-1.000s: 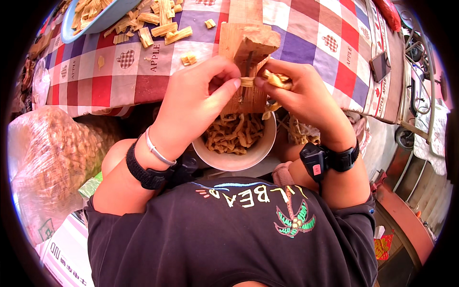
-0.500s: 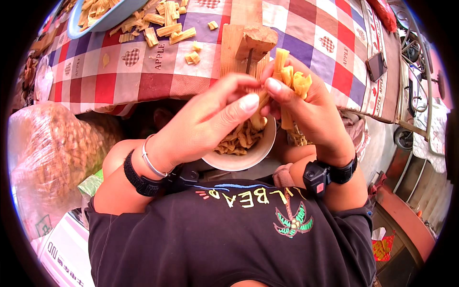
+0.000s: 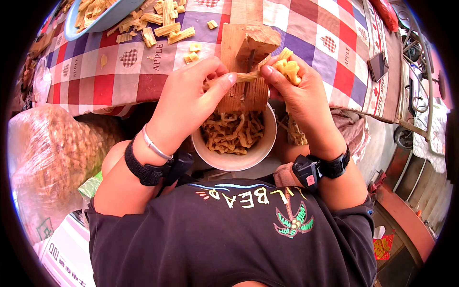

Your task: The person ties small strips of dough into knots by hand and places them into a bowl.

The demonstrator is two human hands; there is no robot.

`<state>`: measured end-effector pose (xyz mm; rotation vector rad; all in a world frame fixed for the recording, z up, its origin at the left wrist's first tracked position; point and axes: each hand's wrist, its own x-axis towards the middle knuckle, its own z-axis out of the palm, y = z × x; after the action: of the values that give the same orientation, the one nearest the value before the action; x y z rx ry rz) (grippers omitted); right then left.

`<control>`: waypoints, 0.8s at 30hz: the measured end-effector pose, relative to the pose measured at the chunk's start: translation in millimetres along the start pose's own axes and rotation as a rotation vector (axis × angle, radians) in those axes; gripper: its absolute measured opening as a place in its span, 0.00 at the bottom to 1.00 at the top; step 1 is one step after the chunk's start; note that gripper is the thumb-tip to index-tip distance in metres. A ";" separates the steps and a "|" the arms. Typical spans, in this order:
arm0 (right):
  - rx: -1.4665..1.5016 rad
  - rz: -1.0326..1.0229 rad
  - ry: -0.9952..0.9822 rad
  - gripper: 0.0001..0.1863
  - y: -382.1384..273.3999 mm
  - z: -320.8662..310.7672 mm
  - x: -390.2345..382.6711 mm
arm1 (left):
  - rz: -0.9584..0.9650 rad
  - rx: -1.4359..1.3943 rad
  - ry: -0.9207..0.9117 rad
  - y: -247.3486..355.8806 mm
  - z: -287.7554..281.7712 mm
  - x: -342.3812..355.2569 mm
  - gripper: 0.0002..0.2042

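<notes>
A pale yellow dried strip [image 3: 247, 77] is pulled across the front of a wooden board [image 3: 235, 45] by both hands. My left hand [image 3: 201, 88] pinches one end between thumb and curled fingers. At the other end, my right hand [image 3: 299, 88] is closed on the strip and also on a small bunch of folded yellow pieces [image 3: 288, 69]. On the board stands a wooden block [image 3: 260, 40] with a thin dark metal piece beneath it, just beyond the strip. Below the board, a white bowl [image 3: 234, 163] holds curled brownish strips [image 3: 234, 131].
More yellow pieces [image 3: 167, 28] lie on the checked tablecloth [image 3: 129, 79] beside a light blue basin [image 3: 103, 21]. A large clear plastic bag [image 3: 57, 153] of brownish pieces stands at the left. A phone [image 3: 377, 66] rests near the table's right edge.
Both hands have moved up and apart, from above the bowl to the board's front. The strip now stretches between them, and the bowl's contents show more fully.
</notes>
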<state>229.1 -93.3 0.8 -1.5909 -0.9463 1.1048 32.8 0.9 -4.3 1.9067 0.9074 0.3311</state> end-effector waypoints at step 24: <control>0.138 0.132 -0.437 0.11 -29.4 -9.0 -24.1 | 0.041 -0.430 -0.077 21.2 -3.7 -23.0 0.09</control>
<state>228.4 -110.7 35.8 -1.3383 -1.0284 1.6183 24.5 -18.6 19.0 1.5311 0.6814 0.4359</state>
